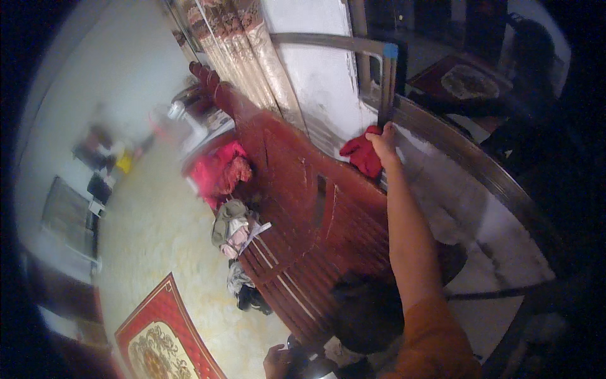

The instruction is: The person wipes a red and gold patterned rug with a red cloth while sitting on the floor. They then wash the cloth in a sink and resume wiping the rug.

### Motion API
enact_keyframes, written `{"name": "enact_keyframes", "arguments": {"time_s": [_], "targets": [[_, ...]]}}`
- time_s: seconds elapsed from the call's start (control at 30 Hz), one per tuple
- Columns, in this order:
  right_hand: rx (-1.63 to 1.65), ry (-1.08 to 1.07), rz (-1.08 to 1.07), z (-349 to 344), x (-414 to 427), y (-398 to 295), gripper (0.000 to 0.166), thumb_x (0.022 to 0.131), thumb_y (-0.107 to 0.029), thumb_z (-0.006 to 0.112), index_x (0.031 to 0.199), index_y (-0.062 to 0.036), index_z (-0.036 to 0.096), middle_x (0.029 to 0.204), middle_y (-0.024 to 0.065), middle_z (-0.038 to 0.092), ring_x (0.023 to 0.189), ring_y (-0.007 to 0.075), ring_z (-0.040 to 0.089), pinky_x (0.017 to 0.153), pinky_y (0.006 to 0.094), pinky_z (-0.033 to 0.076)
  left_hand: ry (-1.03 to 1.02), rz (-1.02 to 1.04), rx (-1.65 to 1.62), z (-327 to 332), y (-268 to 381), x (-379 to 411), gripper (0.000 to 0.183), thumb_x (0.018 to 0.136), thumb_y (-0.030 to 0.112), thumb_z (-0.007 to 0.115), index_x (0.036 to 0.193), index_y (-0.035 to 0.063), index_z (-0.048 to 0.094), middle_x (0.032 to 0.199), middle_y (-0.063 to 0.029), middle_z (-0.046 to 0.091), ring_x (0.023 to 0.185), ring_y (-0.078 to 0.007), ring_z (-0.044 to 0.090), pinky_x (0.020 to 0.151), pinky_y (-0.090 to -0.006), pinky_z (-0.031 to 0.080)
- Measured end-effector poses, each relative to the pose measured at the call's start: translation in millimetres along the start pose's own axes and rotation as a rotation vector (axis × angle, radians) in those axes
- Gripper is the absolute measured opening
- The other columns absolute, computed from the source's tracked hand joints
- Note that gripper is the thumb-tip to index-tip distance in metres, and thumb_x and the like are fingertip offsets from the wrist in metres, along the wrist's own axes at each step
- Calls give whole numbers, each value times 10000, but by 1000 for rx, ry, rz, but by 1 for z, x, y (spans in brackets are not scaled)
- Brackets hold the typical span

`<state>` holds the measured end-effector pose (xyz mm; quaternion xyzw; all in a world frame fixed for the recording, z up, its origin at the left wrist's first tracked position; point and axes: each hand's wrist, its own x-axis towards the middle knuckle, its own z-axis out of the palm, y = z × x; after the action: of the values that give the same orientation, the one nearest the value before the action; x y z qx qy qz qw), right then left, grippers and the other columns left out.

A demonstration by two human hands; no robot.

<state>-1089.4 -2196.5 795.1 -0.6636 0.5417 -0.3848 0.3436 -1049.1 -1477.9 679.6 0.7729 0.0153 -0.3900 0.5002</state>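
My right arm, in an orange sleeve, reaches up across the view. Its hand (384, 142) is on a bunched red cloth (365, 154), thumb over the cloth and fingers beside the dark window frame (387, 90). Just below stands the curved back of a reddish-brown wooden bench (293, 156). At the bottom edge shows what looks like my left hand (276, 362), its fingers bent near a dark object. The picture does not settle whether it grips that object. Close by, a dark rounded shape (364, 312) covers part of the slatted seat; I cannot make out what it is.
Bright pink cloth (218, 168) and crumpled clothes (233, 227) lie along the bench. A patterned curtain (251, 52) hangs behind it. Dark glass (459, 80) at upper right mirrors a rug. A red-bordered rug (161, 336) lies on the pale floor (151, 227).
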Motion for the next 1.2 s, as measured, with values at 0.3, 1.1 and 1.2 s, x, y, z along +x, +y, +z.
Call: {"name": "enact_keyframes", "arguments": {"time_s": [0.3, 1.1, 1.2], "targets": [[-76, -336, -138, -75, -73, -7, 519, 728, -111, 676, 1240, -113, 591, 1097, 126, 665, 975, 253, 634, 863, 321, 485, -117, 408, 499, 24, 30, -27, 255, 904, 38, 497, 1142, -49, 529, 863, -164, 682, 729, -228, 674, 686, -319, 557], [-526, 149, -136, -152, -226, 71, 285, 761, -97, 630, 1043, -93, 588, 1003, 159, 594, 972, 379, 567, 855, 464, 459, -431, 1391, 1095, 364, 375, 17, 308, 880, 124, 509, 1174, 39, 549, 1174, -154, 575, 1151, -325, 521, 936, -420, 424], [-438, 173, -96, -153, -222, 67, 271, 766, -120, 631, 1032, -86, 590, 1011, 163, 599, 972, 372, 572, 849, 466, 460, -313, 1823, 1529, 405, 419, 47, 390, 920, 174, 425, 1281, 55, 513, 1333, -124, 504, 1312, -282, 398, 1052, -454, 319]]}}
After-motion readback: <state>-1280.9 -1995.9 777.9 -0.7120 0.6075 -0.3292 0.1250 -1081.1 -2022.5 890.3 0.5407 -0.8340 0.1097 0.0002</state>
